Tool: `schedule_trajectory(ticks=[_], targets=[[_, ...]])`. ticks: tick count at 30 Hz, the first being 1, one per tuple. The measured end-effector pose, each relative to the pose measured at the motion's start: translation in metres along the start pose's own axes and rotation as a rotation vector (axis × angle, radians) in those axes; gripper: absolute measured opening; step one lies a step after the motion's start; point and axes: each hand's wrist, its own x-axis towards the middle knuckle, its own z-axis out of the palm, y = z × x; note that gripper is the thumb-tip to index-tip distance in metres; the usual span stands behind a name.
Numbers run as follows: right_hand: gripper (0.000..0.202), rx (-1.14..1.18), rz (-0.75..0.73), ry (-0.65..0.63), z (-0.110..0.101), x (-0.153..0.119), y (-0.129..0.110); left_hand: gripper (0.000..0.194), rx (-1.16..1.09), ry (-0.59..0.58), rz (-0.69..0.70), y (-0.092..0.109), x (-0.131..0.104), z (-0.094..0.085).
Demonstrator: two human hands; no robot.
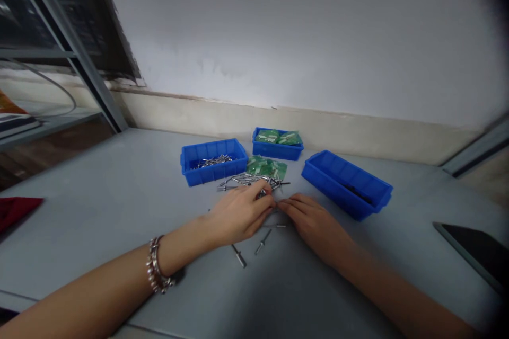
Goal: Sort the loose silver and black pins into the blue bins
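Note:
My left hand is curled at the near edge of a loose pile of silver blind rivets, with shiny metal rivet parts showing between its fingers. Close beside it, my right hand has its fingers drawn together, the tips low over the table; whatever they pinch is hidden. Nearer to me lie single rivets, one below the gap between my hands and a thicker one under my left wrist. Behind the pile rests a green-printed clear packet.
A blue bin of rivets stands left of the pile. Another blue bin holds green packets at the back. To the right, a third bin contains small dark pieces. A dark flat device lies far right, red cloth far left.

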Motion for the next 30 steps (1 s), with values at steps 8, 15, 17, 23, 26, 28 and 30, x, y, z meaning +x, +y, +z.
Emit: schedule_trajectory(ticks=[8, 15, 17, 23, 26, 28, 30], targets=[[0.028, 0.07, 0.108, 0.019, -0.006, 0.002, -0.005, 0.025, -0.001, 0.009, -0.007, 0.0, -0.001, 0.001], [0.031, 0.262, 0.334, 0.094, -0.01, 0.002, -0.015, 0.026, -0.035, 0.061, -0.012, -0.001, 0.001, 0.001], [0.03, 0.284, 0.387, 0.078, -0.011, 0.002, -0.018, 0.026, -0.025, 0.062, -0.017, -0.002, 0.001, 0.002], [0.031, 0.42, 0.392, 0.086, -0.013, 0.002, -0.023, 0.027, 0.006, 0.03, 0.036, -0.003, 0.001, 0.006], [0.029, 0.444, 0.381, 0.081, -0.013, 0.002, -0.023, 0.028, -0.022, 0.025, 0.05, -0.002, 0.002, 0.006], [0.028, 0.439, 0.388, 0.074, -0.013, 0.002, -0.022, 0.029, -0.037, 0.026, 0.054, -0.001, 0.003, 0.004], [0.026, 0.424, 0.397, 0.067, -0.013, 0.001, -0.02, 0.029, -0.043, 0.041, 0.06, -0.001, 0.003, 0.003]])
